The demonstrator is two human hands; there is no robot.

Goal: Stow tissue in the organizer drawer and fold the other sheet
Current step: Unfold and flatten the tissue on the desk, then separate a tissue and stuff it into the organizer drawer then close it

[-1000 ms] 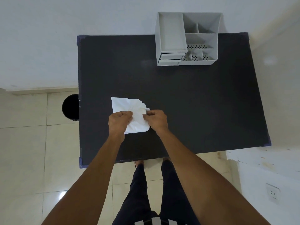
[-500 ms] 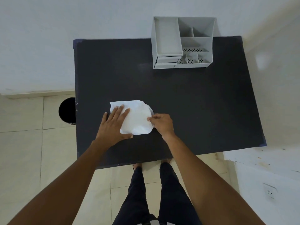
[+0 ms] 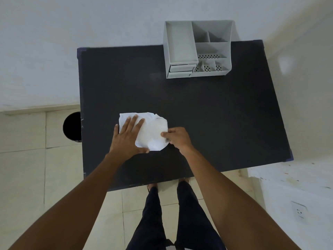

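Note:
A crumpled white tissue sheet [image 3: 153, 131] lies on the black table [image 3: 207, 114], near its front left. My left hand [image 3: 128, 137] rests flat on the sheet's left half with the fingers spread. My right hand [image 3: 177, 138] pinches the sheet's right edge between thumb and fingers. The grey organizer [image 3: 197, 48] stands at the table's far edge, with two small drawers [image 3: 181, 70] at its front left, both pushed in. No second sheet is in sight.
A black round bin [image 3: 72, 126] stands on the tiled floor by the table's left edge. A white wall runs behind the table. A white ledge [image 3: 292, 177] with a wall socket is at the right. My legs are under the front edge.
My left hand went from pinching the sheet to lying flat on it with spread fingers. The sheet now lies flatter on the table. My right hand keeps its hold on the right edge.

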